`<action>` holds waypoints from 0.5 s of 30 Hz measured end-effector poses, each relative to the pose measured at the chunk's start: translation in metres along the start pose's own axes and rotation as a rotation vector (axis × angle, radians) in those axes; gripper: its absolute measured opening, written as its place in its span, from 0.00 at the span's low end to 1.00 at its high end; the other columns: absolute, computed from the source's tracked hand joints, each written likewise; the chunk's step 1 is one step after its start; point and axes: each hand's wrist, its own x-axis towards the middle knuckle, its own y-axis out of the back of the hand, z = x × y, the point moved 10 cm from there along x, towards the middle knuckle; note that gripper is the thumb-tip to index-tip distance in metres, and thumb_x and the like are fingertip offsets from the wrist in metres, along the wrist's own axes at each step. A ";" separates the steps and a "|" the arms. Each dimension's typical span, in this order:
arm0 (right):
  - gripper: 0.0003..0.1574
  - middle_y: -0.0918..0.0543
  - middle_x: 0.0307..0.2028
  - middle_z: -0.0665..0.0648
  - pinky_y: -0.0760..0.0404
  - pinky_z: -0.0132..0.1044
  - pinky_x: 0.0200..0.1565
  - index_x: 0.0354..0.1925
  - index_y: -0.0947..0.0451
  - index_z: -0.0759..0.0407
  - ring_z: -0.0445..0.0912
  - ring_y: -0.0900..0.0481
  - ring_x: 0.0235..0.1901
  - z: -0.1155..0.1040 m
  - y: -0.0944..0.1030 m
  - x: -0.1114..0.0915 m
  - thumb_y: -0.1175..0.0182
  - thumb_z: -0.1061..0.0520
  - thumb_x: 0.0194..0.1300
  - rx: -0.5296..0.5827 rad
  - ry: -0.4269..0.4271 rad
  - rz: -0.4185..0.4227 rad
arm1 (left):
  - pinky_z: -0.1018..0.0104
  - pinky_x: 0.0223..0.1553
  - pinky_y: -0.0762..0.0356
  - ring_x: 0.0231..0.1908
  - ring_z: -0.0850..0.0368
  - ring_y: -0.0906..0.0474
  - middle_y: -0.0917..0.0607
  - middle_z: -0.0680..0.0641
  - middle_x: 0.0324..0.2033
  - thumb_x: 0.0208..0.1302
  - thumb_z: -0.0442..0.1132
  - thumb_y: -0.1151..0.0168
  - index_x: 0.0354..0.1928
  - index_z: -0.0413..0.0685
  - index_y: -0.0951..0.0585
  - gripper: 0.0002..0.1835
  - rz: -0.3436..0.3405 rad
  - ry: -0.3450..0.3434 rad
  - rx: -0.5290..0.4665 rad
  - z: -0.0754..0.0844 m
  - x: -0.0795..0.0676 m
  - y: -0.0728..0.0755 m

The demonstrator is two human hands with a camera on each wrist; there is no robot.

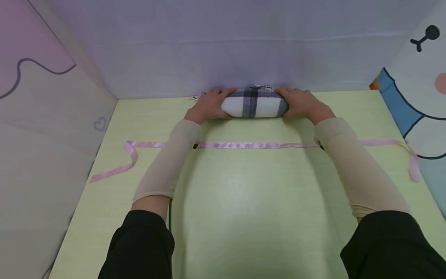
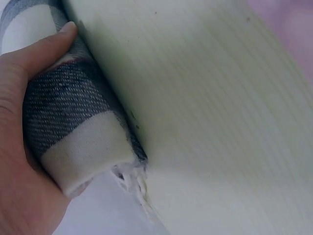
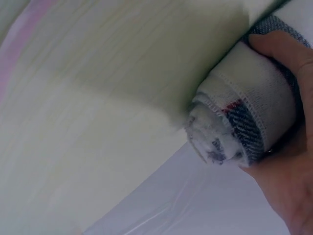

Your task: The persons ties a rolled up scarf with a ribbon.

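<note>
A rolled plaid scarf (image 1: 256,104), white with dark blue-grey bands and fringe, lies crosswise at the far edge of the table. My left hand (image 1: 213,104) grips its left end, thumb on the near side. At the other end my right hand (image 1: 302,103) holds the roll the same way. In the left wrist view, white fringe hangs from the end of the scarf (image 2: 73,103) past the left hand (image 2: 24,132). The right wrist view shows the layered spiral end of the scarf (image 3: 244,107) beside the right hand (image 3: 288,161).
A pink satin ribbon (image 1: 240,145) stretches across the pale yellow-green table (image 1: 244,201), running beneath both forearms, with its ends bent toward me. Behind the table rises a pale lilac backdrop (image 1: 209,42). Printed panels stand left and right.
</note>
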 end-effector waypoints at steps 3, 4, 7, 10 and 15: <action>0.58 0.31 0.73 0.70 0.31 0.71 0.66 0.81 0.47 0.55 0.69 0.30 0.69 -0.001 0.001 -0.001 0.30 0.52 0.60 0.027 0.007 -0.003 | 0.30 0.70 0.38 0.78 0.39 0.42 0.38 0.41 0.79 0.59 0.64 0.29 0.83 0.75 0.51 0.55 -0.022 0.012 -0.042 -0.005 -0.001 0.000; 0.57 0.31 0.73 0.70 0.31 0.70 0.66 0.80 0.46 0.55 0.68 0.30 0.69 -0.001 0.001 -0.001 0.29 0.52 0.60 0.032 0.009 -0.007 | 0.29 0.70 0.38 0.78 0.39 0.42 0.38 0.42 0.79 0.59 0.64 0.29 0.83 0.75 0.51 0.56 -0.029 0.017 -0.047 -0.006 -0.001 0.000; 0.58 0.32 0.74 0.69 0.32 0.70 0.67 0.81 0.47 0.54 0.68 0.32 0.71 -0.001 0.000 -0.002 0.29 0.51 0.61 0.043 0.006 -0.019 | 0.32 0.71 0.36 0.78 0.40 0.41 0.39 0.42 0.79 0.58 0.62 0.27 0.83 0.73 0.50 0.56 -0.034 0.019 -0.067 -0.010 -0.003 0.000; 0.60 0.34 0.75 0.70 0.33 0.72 0.66 0.82 0.51 0.52 0.69 0.32 0.71 -0.001 -0.003 -0.002 0.29 0.50 0.62 0.047 -0.008 -0.031 | 0.37 0.72 0.34 0.76 0.39 0.38 0.38 0.41 0.79 0.57 0.60 0.26 0.83 0.71 0.49 0.57 -0.029 -0.001 -0.085 -0.012 -0.004 -0.001; 0.62 0.37 0.74 0.70 0.30 0.71 0.64 0.84 0.55 0.49 0.69 0.29 0.67 0.001 -0.011 -0.002 0.30 0.47 0.64 0.055 -0.014 -0.047 | 0.40 0.74 0.35 0.76 0.38 0.36 0.38 0.41 0.79 0.58 0.59 0.24 0.83 0.70 0.49 0.57 -0.025 -0.029 -0.127 -0.019 -0.008 -0.005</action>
